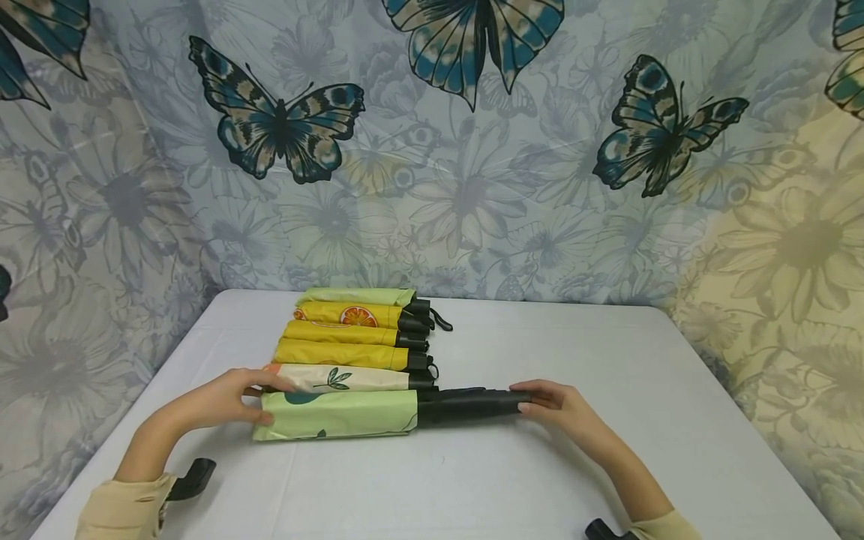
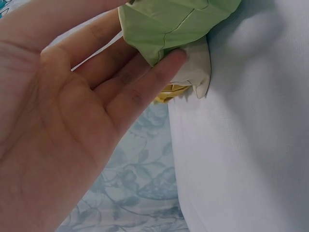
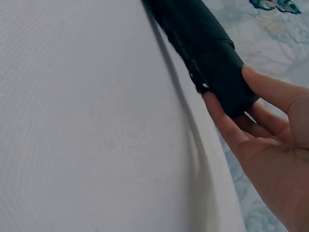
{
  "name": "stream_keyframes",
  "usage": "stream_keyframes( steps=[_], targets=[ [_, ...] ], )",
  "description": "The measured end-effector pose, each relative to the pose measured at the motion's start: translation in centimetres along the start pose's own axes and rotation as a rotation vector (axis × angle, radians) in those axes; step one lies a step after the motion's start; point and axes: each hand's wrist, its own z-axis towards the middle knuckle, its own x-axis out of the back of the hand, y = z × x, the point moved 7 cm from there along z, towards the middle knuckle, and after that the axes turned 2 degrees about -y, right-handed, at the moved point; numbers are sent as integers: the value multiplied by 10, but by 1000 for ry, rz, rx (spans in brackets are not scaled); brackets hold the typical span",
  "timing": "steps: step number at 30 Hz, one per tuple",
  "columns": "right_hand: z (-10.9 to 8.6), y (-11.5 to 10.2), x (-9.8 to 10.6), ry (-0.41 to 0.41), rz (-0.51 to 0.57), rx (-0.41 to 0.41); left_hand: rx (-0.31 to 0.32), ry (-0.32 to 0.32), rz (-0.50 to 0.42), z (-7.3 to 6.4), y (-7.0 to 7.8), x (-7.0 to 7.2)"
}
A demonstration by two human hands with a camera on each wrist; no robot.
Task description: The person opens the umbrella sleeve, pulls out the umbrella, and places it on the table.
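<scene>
A folded light green umbrella [image 1: 344, 414] lies nearest me on the white table, its long black handle [image 1: 469, 406] pointing right. At its left end my left hand [image 1: 226, 401] holds the fabric between thumb and fingers. The left wrist view shows the fingers [image 2: 145, 87] against the green cloth [image 2: 169, 24]; the thumb tip is out of frame. My right hand [image 1: 563, 412] pinches the handle's far end. Close up in the right wrist view, thumb and fingers grip the dark handle tip [image 3: 227, 82]. Just behind lies a cream umbrella [image 1: 364, 379] with a leaf print, touching or nearly touching the green one.
Behind the cream one, several folded umbrellas lie in a row: yellow ones [image 1: 340, 354], one with an orange-slice print [image 1: 358, 316], and a green one [image 1: 358, 296] at the back. Their black handles point right. A butterfly-printed cloth [image 1: 466, 202] hangs behind the white table [image 1: 574, 345].
</scene>
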Motion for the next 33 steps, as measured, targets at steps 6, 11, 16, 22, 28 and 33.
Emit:
stream_keyframes(
  steps=[6,11,16,22,28,33],
  targets=[
    [-5,7,13,68,90,-60,-4,1,14,1,1,-1],
    [-11,10,22,74,167,-42,15,0,-3,-1,0,0],
    [-18,13,34,101,198,-40,15,2,1,-1,1,0],
    [-24,12,46,133,195,-26,15,-1,-4,0,2,0],
    [-29,16,55,144,250,-21,22,-6,-2,0,0,0],
    [-35,20,62,144,301,-13,19,-2,6,1,-1,0]
  ],
)
